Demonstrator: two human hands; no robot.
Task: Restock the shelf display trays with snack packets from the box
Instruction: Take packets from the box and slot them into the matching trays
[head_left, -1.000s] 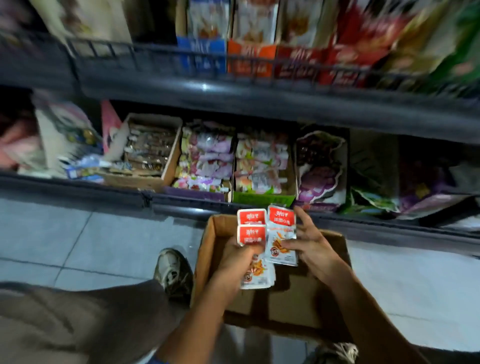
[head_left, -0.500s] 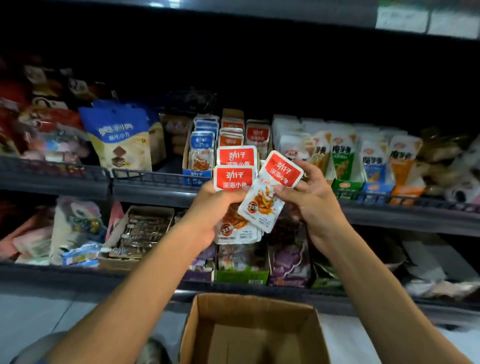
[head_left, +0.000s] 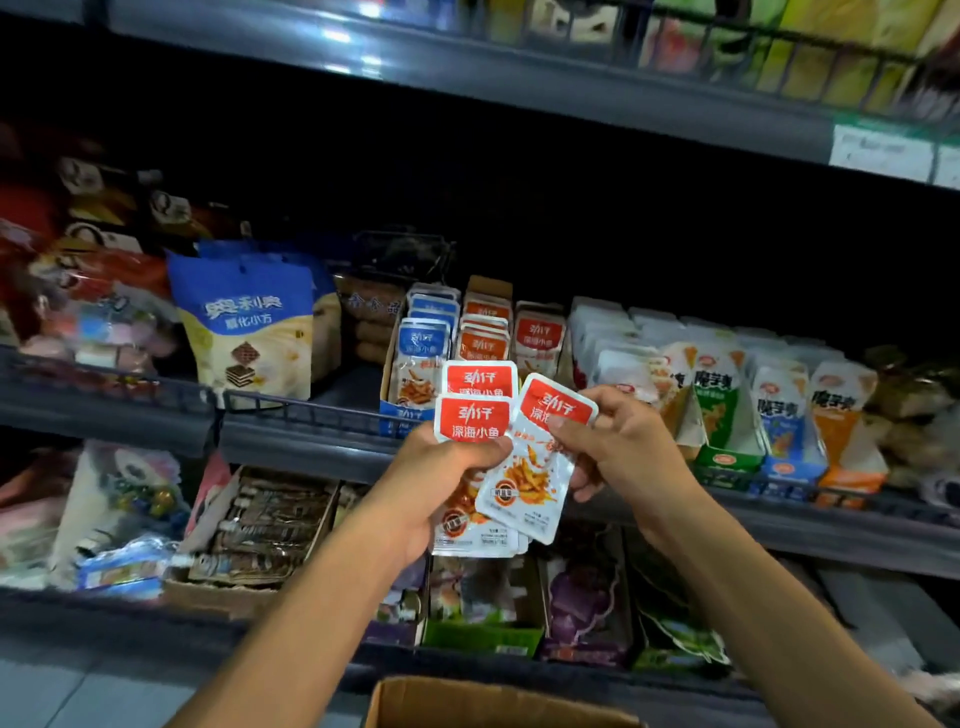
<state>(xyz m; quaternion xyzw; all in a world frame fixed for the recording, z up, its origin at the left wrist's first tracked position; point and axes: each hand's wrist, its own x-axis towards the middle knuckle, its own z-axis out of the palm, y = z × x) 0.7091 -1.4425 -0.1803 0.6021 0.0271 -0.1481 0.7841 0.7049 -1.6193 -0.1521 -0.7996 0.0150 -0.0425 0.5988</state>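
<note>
My left hand (head_left: 441, 483) grips a small stack of red-topped snack packets (head_left: 474, 415), held upright in front of the middle shelf. My right hand (head_left: 618, 447) pinches one more red-topped packet (head_left: 535, 467), tilted and overlapping the stack's right side. Just behind them stand the display trays: a blue-packet tray (head_left: 415, 358), an orange-packet tray (head_left: 485, 332) and a red-packet tray (head_left: 537, 338). The top rim of the open cardboard box (head_left: 467, 701) shows at the bottom edge, below my hands.
A big blue-and-cream bag (head_left: 249, 327) stands left of the trays. White, green, blue and orange packet trays (head_left: 737, 395) fill the shelf to the right. The lower shelf holds a brown carton (head_left: 249, 525) and purple and green bags. A wire rail (head_left: 311, 410) fronts the middle shelf.
My view and both hands rose from the box up to the middle shelf. The right-hand packet has tilted and shifted slightly away from the stack in my left hand.
</note>
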